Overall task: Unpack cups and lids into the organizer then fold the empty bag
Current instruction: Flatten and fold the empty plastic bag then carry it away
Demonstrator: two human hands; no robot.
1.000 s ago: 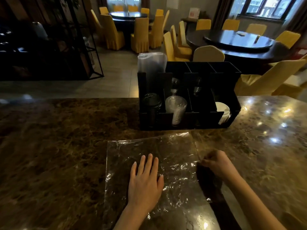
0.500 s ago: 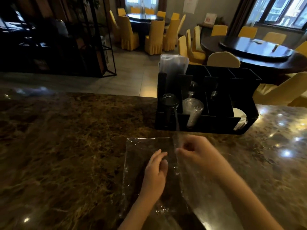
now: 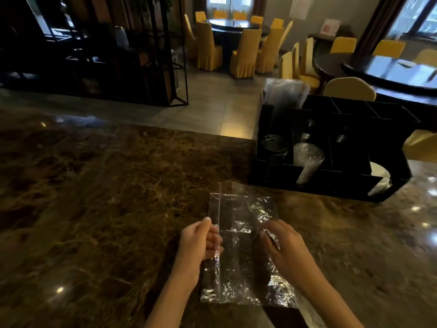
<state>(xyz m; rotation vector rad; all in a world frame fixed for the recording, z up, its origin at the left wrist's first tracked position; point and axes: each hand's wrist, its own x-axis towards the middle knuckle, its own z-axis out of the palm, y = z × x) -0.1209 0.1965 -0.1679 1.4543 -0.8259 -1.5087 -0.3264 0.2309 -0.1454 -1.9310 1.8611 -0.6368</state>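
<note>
The clear plastic bag [image 3: 243, 247] lies flat on the marble counter, folded once into a narrow strip. My left hand [image 3: 197, 242] pinches its left edge between thumb and fingers. My right hand [image 3: 281, 247] grips its right edge. The black organizer [image 3: 350, 185] stands at the counter's far right. Its front slots hold a stack of dark lids [image 3: 275, 147], clear cups [image 3: 307, 162] and white lids [image 3: 379, 178]. A sleeve of clear cups [image 3: 285, 93] sticks up from its back left corner.
The brown marble counter [image 3: 106, 209] spreads wide to the left and right of the bag. Beyond its far edge are tiled floor, a black metal shelf [image 3: 142, 67] and dark round tables with yellow chairs [image 3: 243, 53].
My right hand has carried the bag's right half over to the left, folding it to half width. My left hand lifted off the flat bag and now pinches its left edge.
</note>
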